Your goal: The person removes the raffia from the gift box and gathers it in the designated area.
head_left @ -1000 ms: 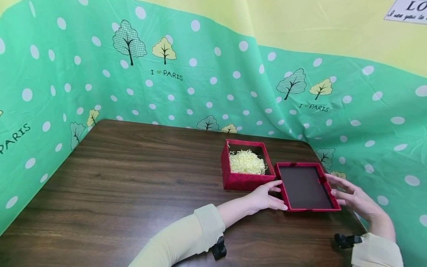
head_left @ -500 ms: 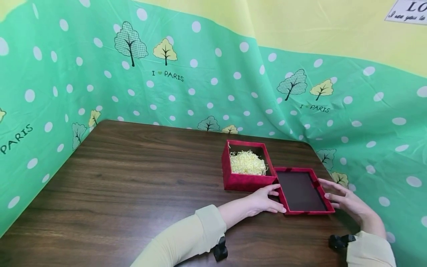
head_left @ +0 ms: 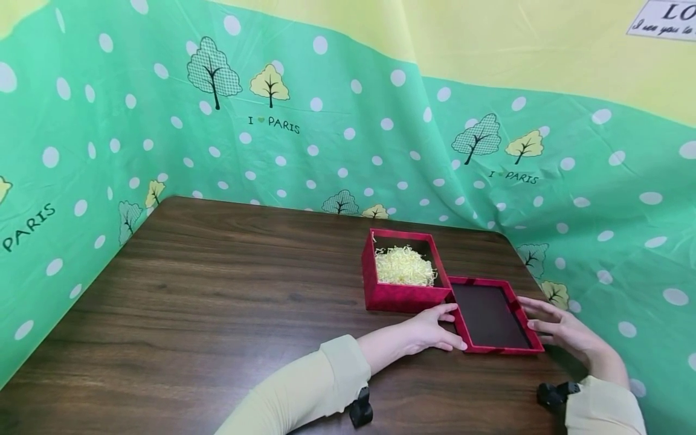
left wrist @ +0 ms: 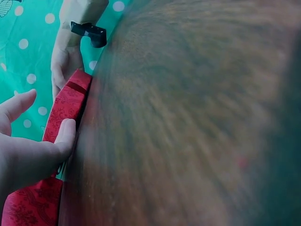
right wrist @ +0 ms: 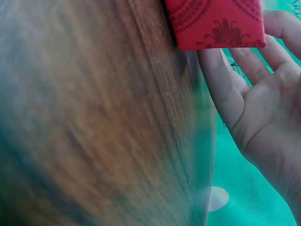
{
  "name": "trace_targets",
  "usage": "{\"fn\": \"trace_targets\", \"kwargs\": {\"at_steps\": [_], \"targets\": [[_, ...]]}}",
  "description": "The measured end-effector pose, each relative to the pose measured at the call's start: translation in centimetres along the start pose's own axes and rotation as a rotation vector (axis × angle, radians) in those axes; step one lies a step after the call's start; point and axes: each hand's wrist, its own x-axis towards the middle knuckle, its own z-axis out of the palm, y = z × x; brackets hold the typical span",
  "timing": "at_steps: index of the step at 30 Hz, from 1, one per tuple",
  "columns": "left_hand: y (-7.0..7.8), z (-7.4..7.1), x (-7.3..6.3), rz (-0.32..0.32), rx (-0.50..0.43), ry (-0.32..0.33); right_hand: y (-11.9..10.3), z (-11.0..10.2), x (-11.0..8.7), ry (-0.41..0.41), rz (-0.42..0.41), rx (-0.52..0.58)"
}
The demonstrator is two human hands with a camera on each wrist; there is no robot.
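A shallow red box lid [head_left: 502, 350] with a dark inside lies hollow side up at the right of the table, right beside a deeper red box [head_left: 405, 297] filled with pale yellow shredded paper [head_left: 405, 266]. My left hand [head_left: 426, 331] touches the lid's left wall, thumb near its front corner and fingers further back, close to the box. Along the right wall rest the fingers of my right hand [head_left: 568, 332], spread and lightly bent. In the left wrist view, the left thumb lies against the patterned lid [left wrist: 66, 106]. The right wrist view catches a lid corner [right wrist: 218, 26] by the right thumb.
The brown wooden table [head_left: 217, 290] stretches away to the left. A green and yellow printed cloth [head_left: 326, 121] hangs behind and on both sides. The table's right edge runs just beneath the right hand. Dark wrist devices [head_left: 360, 408] sit at both cuffs.
The lid has come slightly down and to the left, up against the box. My right hand has moved left and a bit nearer with it; my left hand has barely shifted.
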Motion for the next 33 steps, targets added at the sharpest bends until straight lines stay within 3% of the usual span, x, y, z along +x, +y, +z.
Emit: {"fn": "trace_targets", "kwargs": {"at_steps": [7,16,26,33], "targets": [[0.2,0.1,-0.1,0.012,0.030,0.012,-0.4,-0.1,-0.1,-0.024,0.015,0.018],[1.1,0.3,-1.2,0.028,0.069,-0.022,-2.0,0.2,-0.2,0.050,0.088,-0.046],[3.2,0.3,-2.7,0.034,0.163,-0.079,-3.1,0.3,-0.4,0.095,-0.017,-0.100],[4.9,-0.3,-3.2,0.042,0.158,-0.110,-4.8,0.7,-0.7,0.120,-0.018,-0.223]]}}
